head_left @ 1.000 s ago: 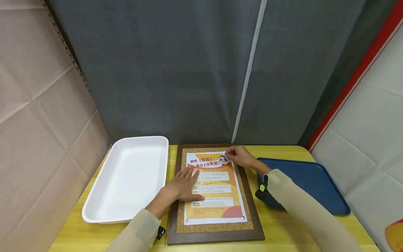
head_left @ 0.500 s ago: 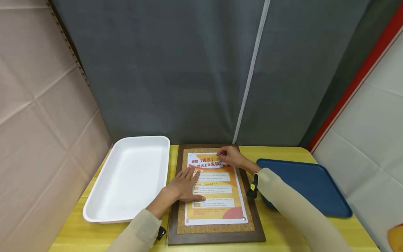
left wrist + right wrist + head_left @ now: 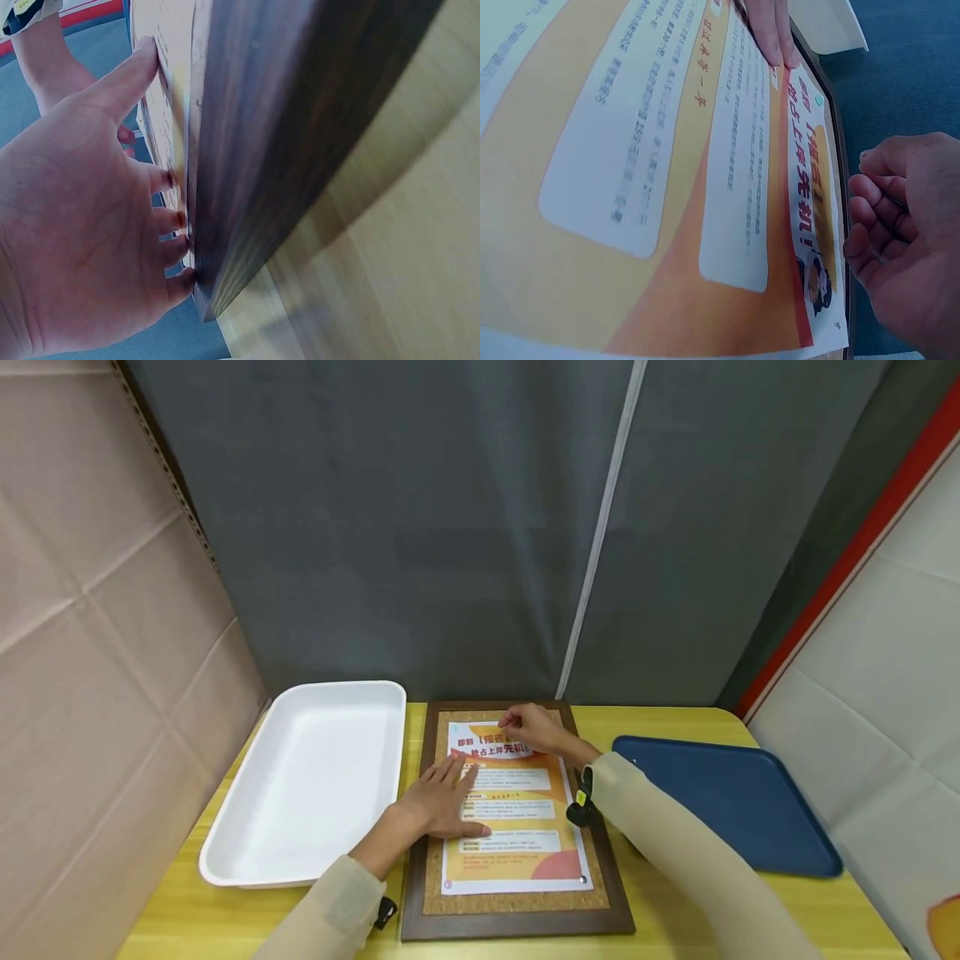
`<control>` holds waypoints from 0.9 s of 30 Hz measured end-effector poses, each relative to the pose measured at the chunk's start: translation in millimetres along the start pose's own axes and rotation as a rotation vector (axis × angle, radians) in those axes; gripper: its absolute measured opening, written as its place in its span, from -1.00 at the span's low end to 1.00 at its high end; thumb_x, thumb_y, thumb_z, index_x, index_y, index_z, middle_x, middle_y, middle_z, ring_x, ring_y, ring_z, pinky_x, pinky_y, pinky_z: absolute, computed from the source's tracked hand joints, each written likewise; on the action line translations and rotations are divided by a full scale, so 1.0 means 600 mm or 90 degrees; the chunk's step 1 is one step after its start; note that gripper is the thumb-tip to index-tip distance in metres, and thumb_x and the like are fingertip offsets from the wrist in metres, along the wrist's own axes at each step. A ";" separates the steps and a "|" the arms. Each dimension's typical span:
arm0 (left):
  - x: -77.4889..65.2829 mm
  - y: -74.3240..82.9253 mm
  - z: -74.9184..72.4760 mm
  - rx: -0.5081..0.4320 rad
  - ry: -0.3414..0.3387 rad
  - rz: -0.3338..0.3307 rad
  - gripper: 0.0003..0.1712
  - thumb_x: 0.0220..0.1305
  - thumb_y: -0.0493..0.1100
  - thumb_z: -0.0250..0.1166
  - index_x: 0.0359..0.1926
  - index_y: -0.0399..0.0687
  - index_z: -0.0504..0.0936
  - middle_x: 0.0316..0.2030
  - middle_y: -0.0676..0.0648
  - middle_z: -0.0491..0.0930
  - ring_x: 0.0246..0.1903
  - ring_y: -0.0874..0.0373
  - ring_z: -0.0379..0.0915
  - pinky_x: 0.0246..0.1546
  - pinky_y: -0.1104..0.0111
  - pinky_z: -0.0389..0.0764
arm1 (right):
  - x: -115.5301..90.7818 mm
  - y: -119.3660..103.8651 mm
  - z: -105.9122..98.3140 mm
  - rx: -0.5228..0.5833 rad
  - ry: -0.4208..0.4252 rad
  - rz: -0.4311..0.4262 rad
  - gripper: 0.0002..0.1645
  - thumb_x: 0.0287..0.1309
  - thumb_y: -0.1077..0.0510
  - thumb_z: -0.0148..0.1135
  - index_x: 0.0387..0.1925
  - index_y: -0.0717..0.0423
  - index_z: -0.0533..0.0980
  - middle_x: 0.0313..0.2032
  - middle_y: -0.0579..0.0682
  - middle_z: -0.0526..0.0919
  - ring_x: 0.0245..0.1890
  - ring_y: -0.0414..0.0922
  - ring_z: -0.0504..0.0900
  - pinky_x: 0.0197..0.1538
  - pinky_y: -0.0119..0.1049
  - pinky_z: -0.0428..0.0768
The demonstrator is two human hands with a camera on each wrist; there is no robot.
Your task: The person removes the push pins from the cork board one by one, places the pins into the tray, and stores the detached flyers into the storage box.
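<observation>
A printed orange and white poster (image 3: 517,852) lies on a cork board (image 3: 517,904) with a dark brown frame (image 3: 517,927). Small pins show at its upper left (image 3: 453,727), lower left (image 3: 447,884) and lower right corners. A tiny mark (image 3: 838,325) sits at its upper right corner in the right wrist view. My left hand (image 3: 438,802) rests on the poster's left side, fingers spread. Above the poster's heading hovers my right hand (image 3: 536,728); in the right wrist view its fingers curl loosely and no held thing is visible.
A white tray (image 3: 300,777) stands to the left of the board. On the right lies a blue tray (image 3: 735,802), partly behind the right sleeve. All stand on a yellow wood-grain table (image 3: 660,720), with a grey curtain (image 3: 420,527) behind.
My right hand has moved left from the poster's upper right corner to above the heading. The left hand has stayed in place on the poster.
</observation>
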State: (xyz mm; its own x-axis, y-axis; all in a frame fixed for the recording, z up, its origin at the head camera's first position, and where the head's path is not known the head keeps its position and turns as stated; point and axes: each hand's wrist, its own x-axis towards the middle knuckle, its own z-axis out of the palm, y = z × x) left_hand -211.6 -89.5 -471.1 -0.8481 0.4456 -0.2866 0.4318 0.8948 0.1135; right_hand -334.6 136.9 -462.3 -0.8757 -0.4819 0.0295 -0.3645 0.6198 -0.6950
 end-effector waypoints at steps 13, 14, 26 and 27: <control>-0.001 0.000 0.001 0.004 -0.007 0.004 0.30 0.28 0.64 0.15 0.71 -0.07 0.02 0.70 -0.23 -0.11 0.68 -0.14 -0.19 0.63 -0.02 0.02 | 0.032 -0.009 0.036 0.030 -0.001 0.011 -0.85 0.35 0.31 0.33 -0.10 0.30 0.69 -0.30 0.06 0.73 -0.37 -0.19 0.60 -0.24 -0.40 0.58; -0.001 0.000 0.000 0.006 -0.007 0.003 0.30 0.28 0.64 0.15 0.71 -0.07 0.02 0.70 -0.22 -0.11 0.68 -0.14 -0.19 0.63 -0.02 0.02 | 0.034 -0.011 0.038 0.030 0.000 0.010 -0.85 0.35 0.31 0.33 -0.10 0.30 0.69 -0.30 0.06 0.73 -0.37 -0.20 0.59 -0.24 -0.40 0.57; -0.005 -0.001 -0.002 0.004 -0.001 0.003 0.31 0.26 0.64 0.19 0.71 -0.08 0.04 0.69 -0.24 -0.10 0.68 -0.14 -0.18 0.62 -0.02 0.03 | 0.057 -0.018 0.058 0.013 0.008 0.011 -0.85 0.35 0.27 0.38 -0.10 0.26 0.71 -0.29 0.03 0.73 -0.37 -0.21 0.58 -0.26 -0.41 0.56; -0.005 -0.001 -0.002 0.004 -0.001 0.004 0.31 0.26 0.64 0.19 0.71 -0.08 0.04 0.69 -0.24 -0.10 0.68 -0.14 -0.18 0.62 -0.02 0.03 | 0.059 -0.019 0.060 0.012 0.008 0.011 -0.86 0.35 0.28 0.38 -0.10 0.26 0.71 -0.29 0.03 0.73 -0.37 -0.21 0.57 -0.27 -0.42 0.55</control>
State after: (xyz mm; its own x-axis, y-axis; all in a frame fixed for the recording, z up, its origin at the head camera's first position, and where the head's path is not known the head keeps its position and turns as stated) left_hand -209.7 -91.1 -469.2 -0.8445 0.4518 -0.2875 0.4396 0.8915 0.1097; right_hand -350.0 90.6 -478.9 -0.8856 -0.4638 0.0265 -0.3436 0.6155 -0.7092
